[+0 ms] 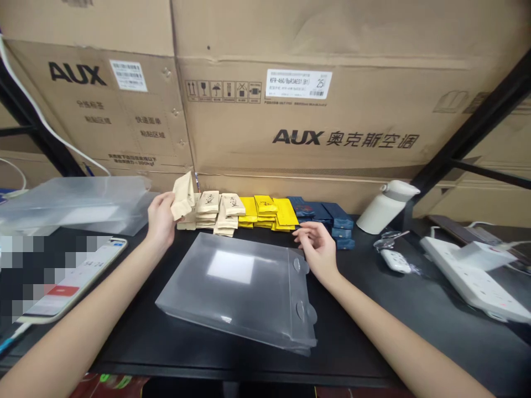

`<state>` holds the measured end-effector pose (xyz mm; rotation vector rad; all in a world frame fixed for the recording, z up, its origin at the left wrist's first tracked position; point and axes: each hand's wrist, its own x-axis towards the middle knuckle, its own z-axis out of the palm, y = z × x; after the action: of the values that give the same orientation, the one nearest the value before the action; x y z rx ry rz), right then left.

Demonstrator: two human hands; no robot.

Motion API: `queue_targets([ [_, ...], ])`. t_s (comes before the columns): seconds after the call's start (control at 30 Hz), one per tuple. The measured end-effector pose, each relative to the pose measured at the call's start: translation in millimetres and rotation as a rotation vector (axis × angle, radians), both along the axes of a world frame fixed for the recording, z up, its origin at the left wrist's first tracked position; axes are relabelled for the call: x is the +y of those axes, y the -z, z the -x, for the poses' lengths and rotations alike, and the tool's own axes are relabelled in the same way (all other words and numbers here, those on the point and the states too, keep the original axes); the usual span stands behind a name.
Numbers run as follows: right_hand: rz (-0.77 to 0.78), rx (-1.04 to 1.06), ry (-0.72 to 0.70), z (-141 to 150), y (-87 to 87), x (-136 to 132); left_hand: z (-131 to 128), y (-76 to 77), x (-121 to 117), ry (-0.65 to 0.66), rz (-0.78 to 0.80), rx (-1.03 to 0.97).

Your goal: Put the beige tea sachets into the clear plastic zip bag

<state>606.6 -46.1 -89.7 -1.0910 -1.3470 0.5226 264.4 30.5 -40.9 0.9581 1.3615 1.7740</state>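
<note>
The clear plastic box (249, 298) lies flat near the middle of the front edge of the bench (340, 348), its tabbed end toward the right edge; no contents show through its wall. A phone (97, 268) lies toward the front left corner.

Beyond the box, the left hand (161, 218) pinches one cream packet (183, 196) between thumb and fingers, raised above the bench. The right hand (317, 246) is loosely curled beside the tabbed end; contact with the packets cannot be confirmed.

Step in hand, as judged: handling a single cream packet. The next move calls for a firm pinch and clearance over the neighbouring piles.

Toward the rear edge, cream packets (208, 202), yellow packets (265, 204) and blue packets (321, 213) stand in adjoining piles. Right of these, a lidded flask (384, 210) hides its contents. Behind stands a large carton (352, 44), contents not visible.
</note>
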Motion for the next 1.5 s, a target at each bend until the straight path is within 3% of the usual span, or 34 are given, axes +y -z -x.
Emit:
queue_targets([
  [0.07,-0.04,-0.021,-0.004,1,-1.0,-2,-21,-8.9,-20,0.066,-0.147,-0.019],
  [0.1,-0.049,-0.01,-0.031,1,-1.8,-3,-31,-13.0,-31,0.165,-0.165,-0.017],
  [0.17,-0.023,0.056,-0.151,2,-4.0,-4,-51,-19.0,-56,0.509,-0.057,0.035],
  [0.27,0.055,0.136,-0.377,3,-9.4,-6,-70,-20.7,-84,0.903,0.035,0.24],
  [0.33,0.088,0.115,-0.486,5,-14.0,-10,-75,-18.5,-92,1.055,0.066,0.373],
  [0.4,0.102,0.049,-0.578,7,-18.3,-15,-76,-15.7,-93,1.124,0.092,0.489],
  [0.47,0.082,-0.049,-0.633,9,-21.4,-20,-74,-13.8,-91,1.155,0.106,0.579],
  [0.57,-0.005,-0.165,-0.581,11,-23.1,-24,-73,-12.8,-88,1.187,0.105,0.662],
  [0.7,0.016,-0.136,-0.587,9,-23.6,-24,-73,-13.3,-89,1.186,0.1,0.671],
  [0.87,0.243,0.227,-0.642,5,-28.9,-19,-73,-11.1,-87,1.077,0.089,0.546],
  [1.0,0.371,0.622,-0.467,-3,-35.0,-7,-62,-9.8,-77,0.952,-0.034,0.51],
  [1.1,0.452,0.719,-0.262,-12,-38.2,2,-46,-10.2,-66,0.892,-0.108,0.735],
  [1.2,0.547,0.559,-0.169,-20,-40.9,3,-33,-8.2,-56,0.975,-0.095,0.978],
  [1.3,0.732,0.255,-0.302,-26,-43.7,0,-28,-3.4,-48,1.005,-0.082,1.008],
  [1.4,0.874,0.058,-0.431,-31,-46.6,-4,-28,0.0,-45,0.916,-0.05,1.046],
  [1.5,0.886,0.036,-0.445,-39,-48.5,-3,-28,-1.0,-45,0.812,0.019,1.149],
])
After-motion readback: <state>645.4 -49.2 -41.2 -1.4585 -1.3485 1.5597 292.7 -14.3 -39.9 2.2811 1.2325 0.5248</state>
